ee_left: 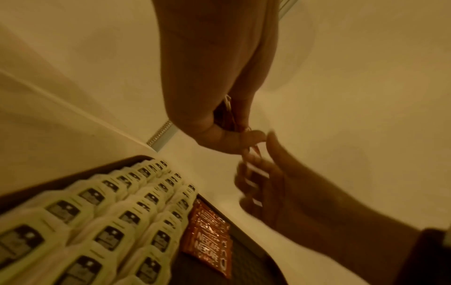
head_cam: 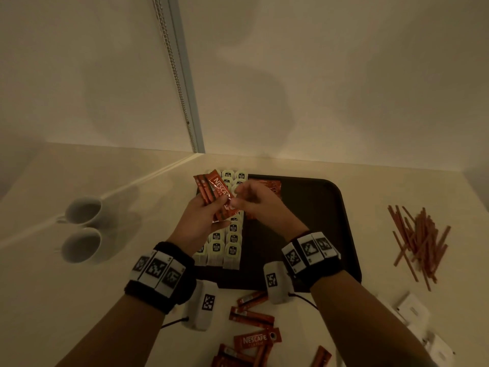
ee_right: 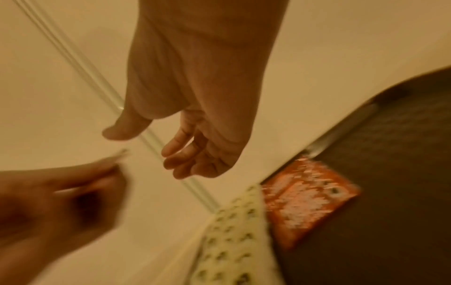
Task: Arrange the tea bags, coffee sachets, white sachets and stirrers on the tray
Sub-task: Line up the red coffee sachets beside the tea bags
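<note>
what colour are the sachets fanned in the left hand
Orange-red coffee sachets with white lettering, held in the left hand; clearest in the head view.

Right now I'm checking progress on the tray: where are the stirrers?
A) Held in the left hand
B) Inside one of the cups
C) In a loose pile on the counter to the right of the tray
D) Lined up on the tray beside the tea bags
C: the stirrers lie in a loose pile on the counter, right of the tray, none on it.
</note>
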Demonstrator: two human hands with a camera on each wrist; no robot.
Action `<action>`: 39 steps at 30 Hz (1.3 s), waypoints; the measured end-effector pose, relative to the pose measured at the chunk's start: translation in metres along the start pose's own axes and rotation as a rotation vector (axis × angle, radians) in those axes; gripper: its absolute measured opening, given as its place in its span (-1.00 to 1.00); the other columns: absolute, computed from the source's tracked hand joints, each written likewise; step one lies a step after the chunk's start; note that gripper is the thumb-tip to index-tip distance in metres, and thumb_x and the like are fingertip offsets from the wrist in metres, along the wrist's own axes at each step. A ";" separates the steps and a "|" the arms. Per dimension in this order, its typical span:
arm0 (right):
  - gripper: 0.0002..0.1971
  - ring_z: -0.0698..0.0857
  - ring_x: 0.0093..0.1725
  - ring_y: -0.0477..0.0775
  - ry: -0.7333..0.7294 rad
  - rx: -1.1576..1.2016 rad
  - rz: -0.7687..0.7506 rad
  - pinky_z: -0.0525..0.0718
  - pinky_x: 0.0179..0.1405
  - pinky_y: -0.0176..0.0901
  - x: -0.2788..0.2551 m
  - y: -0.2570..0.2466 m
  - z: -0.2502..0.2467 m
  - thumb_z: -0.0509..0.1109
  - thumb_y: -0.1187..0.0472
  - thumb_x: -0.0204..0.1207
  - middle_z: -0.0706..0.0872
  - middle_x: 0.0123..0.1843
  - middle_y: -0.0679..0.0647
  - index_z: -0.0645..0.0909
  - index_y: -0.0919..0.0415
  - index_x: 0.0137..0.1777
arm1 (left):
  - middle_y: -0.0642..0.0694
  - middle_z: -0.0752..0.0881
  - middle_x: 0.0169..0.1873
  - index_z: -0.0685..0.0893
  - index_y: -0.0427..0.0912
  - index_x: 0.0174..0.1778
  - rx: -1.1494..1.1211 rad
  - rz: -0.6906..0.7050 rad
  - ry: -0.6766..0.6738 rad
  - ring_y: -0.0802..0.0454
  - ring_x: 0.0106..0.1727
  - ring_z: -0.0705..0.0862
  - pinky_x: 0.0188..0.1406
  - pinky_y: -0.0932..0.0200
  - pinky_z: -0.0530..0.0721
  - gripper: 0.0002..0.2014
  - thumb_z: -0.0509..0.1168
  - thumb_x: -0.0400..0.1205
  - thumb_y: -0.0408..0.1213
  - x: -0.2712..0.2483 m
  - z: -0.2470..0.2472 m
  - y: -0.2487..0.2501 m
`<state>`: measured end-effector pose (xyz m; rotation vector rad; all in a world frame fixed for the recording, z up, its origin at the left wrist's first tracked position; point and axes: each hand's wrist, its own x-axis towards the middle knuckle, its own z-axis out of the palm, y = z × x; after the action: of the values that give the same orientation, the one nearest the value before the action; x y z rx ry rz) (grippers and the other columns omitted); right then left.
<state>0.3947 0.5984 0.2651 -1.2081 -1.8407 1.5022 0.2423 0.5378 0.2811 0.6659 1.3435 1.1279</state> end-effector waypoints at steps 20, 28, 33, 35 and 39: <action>-0.91 0.70 -0.22 -0.29 0.311 -0.062 -0.199 0.64 -0.16 -0.48 -0.025 -0.041 -0.015 0.49 0.27 0.44 0.75 -0.17 -0.09 0.72 0.16 -0.07 | -0.11 0.81 -0.15 0.65 -0.25 0.10 -0.295 0.141 -0.034 0.00 -0.05 0.79 -0.11 0.30 0.73 -0.76 0.33 0.55 -0.54 -0.003 0.002 0.001; -0.86 0.72 -0.21 -0.20 0.250 -0.051 -0.189 0.67 -0.16 -0.45 -0.029 -0.042 -0.022 0.47 0.29 0.45 0.75 -0.16 -0.07 0.70 0.03 -0.08 | -0.13 0.81 -0.20 0.68 -0.26 -0.03 -0.310 0.121 -0.041 0.03 -0.17 0.81 -0.17 0.32 0.74 -0.88 0.32 0.57 -0.50 -0.002 0.004 -0.001; -0.89 0.72 -0.17 -0.23 0.264 -0.063 -0.139 0.68 -0.16 -0.44 -0.024 -0.033 -0.035 0.47 0.28 0.46 0.74 -0.10 -0.05 0.69 0.06 -0.07 | -0.03 0.82 -0.11 0.62 -0.05 0.20 -0.141 0.070 -0.036 0.10 -0.44 0.74 -0.41 0.28 0.73 -0.77 0.28 0.63 -0.17 -0.001 0.000 -0.004; -0.90 0.71 -0.10 -0.22 0.271 -0.073 -0.073 0.69 -0.11 -0.38 -0.023 -0.014 -0.044 0.45 0.27 0.47 0.72 -0.06 -0.04 0.64 0.06 -0.10 | 0.00 0.78 -0.19 0.59 0.01 0.22 -0.075 0.084 -0.008 0.13 -0.59 0.60 -0.62 0.31 0.53 -0.76 0.19 0.69 -0.05 -0.001 -0.007 -0.004; -0.91 0.68 0.03 -0.05 0.243 -0.154 0.117 0.67 0.14 -0.05 -0.020 0.039 -0.055 0.44 0.28 0.47 0.70 0.02 0.00 0.60 0.09 -0.11 | -0.05 0.69 -0.26 0.59 -0.05 0.20 -0.097 0.058 0.019 0.10 -0.53 0.62 -0.66 0.32 0.41 -0.72 0.07 0.74 -0.03 -0.001 -0.019 -0.001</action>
<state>0.4614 0.6108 0.2470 -1.5225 -1.7737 1.2267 0.2244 0.5323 0.2772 0.6286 1.2840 1.2408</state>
